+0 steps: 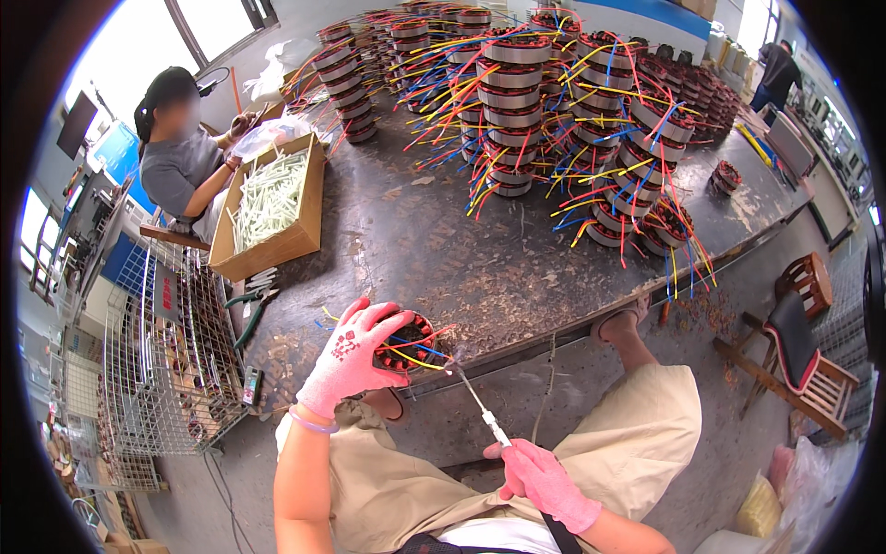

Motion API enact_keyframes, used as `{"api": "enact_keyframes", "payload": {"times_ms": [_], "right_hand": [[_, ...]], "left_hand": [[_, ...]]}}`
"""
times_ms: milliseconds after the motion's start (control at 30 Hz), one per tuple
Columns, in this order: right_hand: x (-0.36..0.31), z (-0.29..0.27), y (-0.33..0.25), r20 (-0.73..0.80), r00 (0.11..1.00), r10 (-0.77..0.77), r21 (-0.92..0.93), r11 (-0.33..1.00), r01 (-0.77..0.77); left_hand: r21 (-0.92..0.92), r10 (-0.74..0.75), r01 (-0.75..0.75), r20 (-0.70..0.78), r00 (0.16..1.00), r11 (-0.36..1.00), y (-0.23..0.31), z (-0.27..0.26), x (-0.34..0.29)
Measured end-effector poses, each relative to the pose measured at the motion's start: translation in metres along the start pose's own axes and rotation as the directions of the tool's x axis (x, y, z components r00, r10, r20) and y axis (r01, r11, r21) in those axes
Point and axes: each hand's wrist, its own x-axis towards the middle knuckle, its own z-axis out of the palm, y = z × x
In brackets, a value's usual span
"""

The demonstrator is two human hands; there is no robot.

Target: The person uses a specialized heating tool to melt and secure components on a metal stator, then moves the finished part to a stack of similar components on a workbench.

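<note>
My left hand (355, 351), in a pink glove, is closed round a motor stator (406, 340) at the table's near edge. Red, blue and yellow wires stick out of the stator, several of them to the right. My right hand (544, 480), also gloved in pink, grips a thin rod-shaped tool (487, 414) with a white sleeve and a slim metal shaft. Its tip is close to the ends of the stator's wires. I cannot tell whether tip and wires touch.
Tall stacks of wired stators (512, 111) fill the table's far side. A cardboard box (277, 245) of pale tubes stands at the left, with green-handled pliers (254, 319) nearer. Wire baskets (171, 369) flank the table; a co-worker (180, 162) sits beyond. A wooden chair (794, 360) is at right.
</note>
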Motion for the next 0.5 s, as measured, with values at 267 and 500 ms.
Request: {"api": "enact_keyframes", "payload": {"times_ms": [267, 500], "right_hand": [[0.0003, -0.0005, 0.0005, 0.0, 1.0, -0.008, 0.007, 1.0, 0.008], [0.0015, 0.0003, 0.0014, -0.019, 1.0, -0.025, -0.045, 0.999, 0.024]], "left_hand": [[-0.013, 0.011, -0.011, -0.01, 1.0, 1.0, 0.0006, 0.0003, 0.0003], [-0.006, -0.005, 0.005, -0.001, 1.0, 1.0, 0.002, -0.0018, -0.0016]]}}
